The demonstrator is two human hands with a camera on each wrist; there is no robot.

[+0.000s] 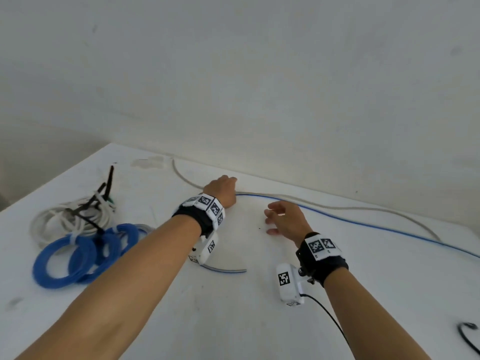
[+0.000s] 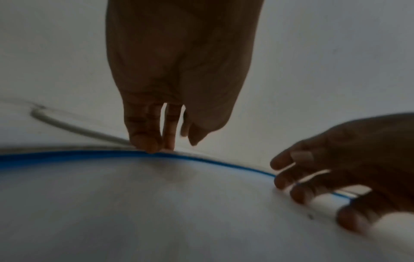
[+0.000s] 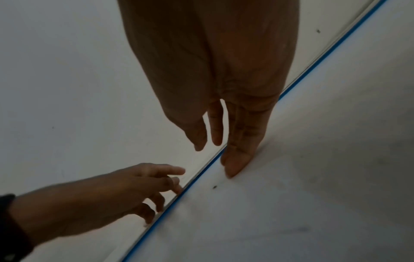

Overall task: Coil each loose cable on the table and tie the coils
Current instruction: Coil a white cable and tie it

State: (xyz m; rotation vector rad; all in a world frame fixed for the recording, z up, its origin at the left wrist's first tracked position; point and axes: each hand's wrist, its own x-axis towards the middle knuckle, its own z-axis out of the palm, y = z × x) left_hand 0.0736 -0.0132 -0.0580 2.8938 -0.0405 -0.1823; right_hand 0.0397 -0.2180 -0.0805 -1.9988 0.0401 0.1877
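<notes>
A loose blue cable [image 1: 363,224] runs along the back of the white table [image 1: 233,320], next to a loose grey cable [image 1: 337,207] that lies by the wall. My left hand [image 1: 228,183] reaches to where both cables meet. In the left wrist view its straight fingertips [image 2: 145,145] touch the blue cable [image 2: 67,156] beside the grey cable [image 2: 78,129], with the thumb held apart. My right hand [image 1: 272,216] hovers just to the right with fingers spread and holds nothing. One of its fingertips [image 3: 233,168] touches the table beside the blue cable [image 3: 313,67].
At the left lie blue coils [image 1: 78,255] and a white coil [image 1: 70,216] bound with black ties. A short curved cable piece [image 1: 226,270] lies under my left wrist. A black cable [image 1: 467,336] curls at the lower right. The wall stands right behind the cables.
</notes>
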